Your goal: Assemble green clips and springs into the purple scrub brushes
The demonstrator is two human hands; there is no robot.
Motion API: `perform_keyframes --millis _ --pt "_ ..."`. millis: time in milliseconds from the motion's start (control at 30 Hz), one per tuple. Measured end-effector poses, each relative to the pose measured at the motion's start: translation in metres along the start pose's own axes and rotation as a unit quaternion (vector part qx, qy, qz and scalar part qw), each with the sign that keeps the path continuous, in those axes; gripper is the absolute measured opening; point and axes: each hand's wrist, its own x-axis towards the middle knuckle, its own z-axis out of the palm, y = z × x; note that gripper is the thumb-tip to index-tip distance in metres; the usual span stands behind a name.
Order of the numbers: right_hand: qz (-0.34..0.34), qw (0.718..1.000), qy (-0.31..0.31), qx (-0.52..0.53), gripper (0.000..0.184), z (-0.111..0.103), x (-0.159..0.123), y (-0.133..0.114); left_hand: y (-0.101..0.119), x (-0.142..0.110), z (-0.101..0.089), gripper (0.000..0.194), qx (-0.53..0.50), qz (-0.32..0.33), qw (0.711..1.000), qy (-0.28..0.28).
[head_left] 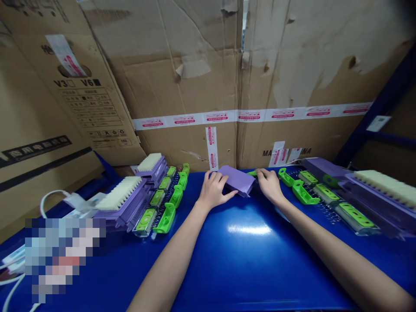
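Note:
Near the back of the blue table, my left hand point(213, 189) is closed on a flat purple plastic panel point(238, 179), fingers over its left side and thumb at its front edge. My right hand point(269, 185) pinches a small green plastic piece point(254, 173) just beyond the panel's right end. Whether that piece touches the panel I cannot tell. To the right lie green curved brackets point(305, 193) and clear cases with green tops point(326, 193). A matching row of green brackets point(166, 218) and green-topped clear cases point(157, 197) lies to the left.
Purple brush parts with cream bristles point(119, 193) stand at the left; another bristled part point(386, 186) is at the right. Small springs point(332, 215) lie beside the brackets. Cardboard point(188, 143) walls the back. White cables point(48, 197) and a blurred patch are at the left edge.

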Motion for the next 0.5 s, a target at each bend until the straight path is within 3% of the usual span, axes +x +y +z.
perform_keyframes --millis 67,200,333,500 --pt "0.04 0.996 -0.02 0.074 0.038 0.003 0.0 0.002 0.0 -0.001 -0.001 0.063 0.02 -0.012 1.0 -0.008" --pt "0.138 0.963 -0.063 0.224 0.032 0.008 -0.004 -0.001 0.002 0.0 -0.003 0.069 0.029 0.014 0.999 -0.004" --pt "0.136 0.95 -0.09 0.266 0.025 0.006 -0.007 -0.006 0.004 0.002 -0.003 0.077 0.011 0.059 0.998 -0.031" --pt "0.118 0.934 -0.173 0.288 0.035 0.0 -0.007 -0.01 0.003 0.002 0.001 0.08 0.034 0.032 0.998 -0.043"
